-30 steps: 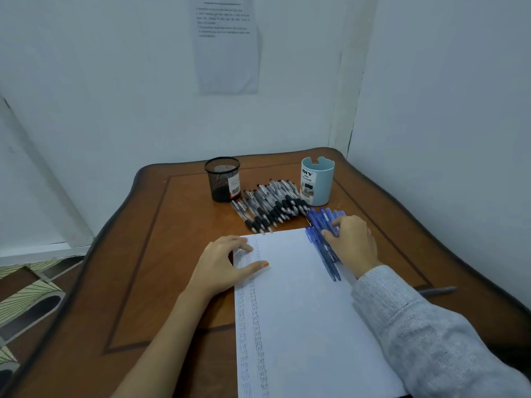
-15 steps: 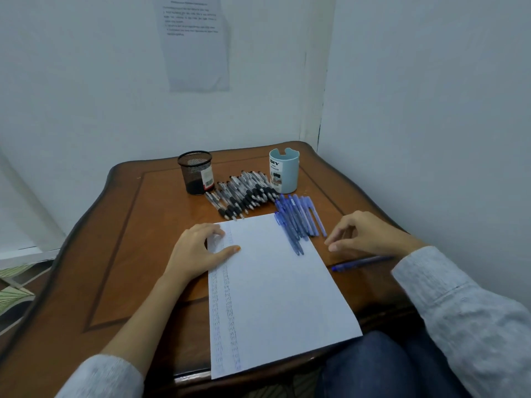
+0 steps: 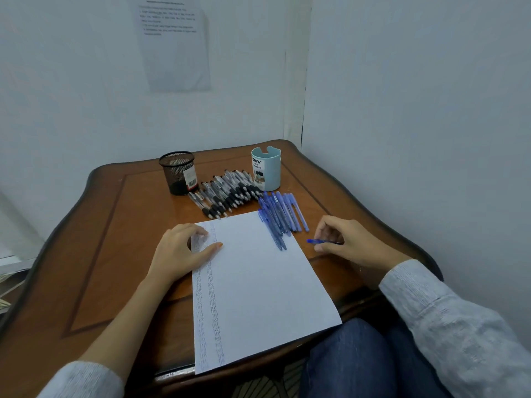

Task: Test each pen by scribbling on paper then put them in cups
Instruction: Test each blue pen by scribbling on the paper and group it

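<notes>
A white sheet of paper (image 3: 258, 282) lies on the wooden table (image 3: 115, 254), with scribble columns along its left edge. My left hand (image 3: 181, 251) rests flat on the paper's top left corner, thumb stretched out. My right hand (image 3: 347, 239), to the right of the paper, pinches a single blue pen (image 3: 319, 241) lying level just above the table. Several blue pens (image 3: 280, 215) lie fanned at the paper's top right corner. A row of black pens (image 3: 227, 193) lies behind the paper. A black mesh cup (image 3: 178, 172) and a light blue cup (image 3: 266, 168) stand at the back.
White walls close in the table at the back and right. A printed sheet (image 3: 172, 44) hangs on the back wall. My blue-jeaned legs (image 3: 359, 360) are under the table's near edge. The table's left half is bare wood.
My right hand left the fanned blue pens, moved right to a lone blue pen on the table and took hold of it. The left hand stayed on the paper.
</notes>
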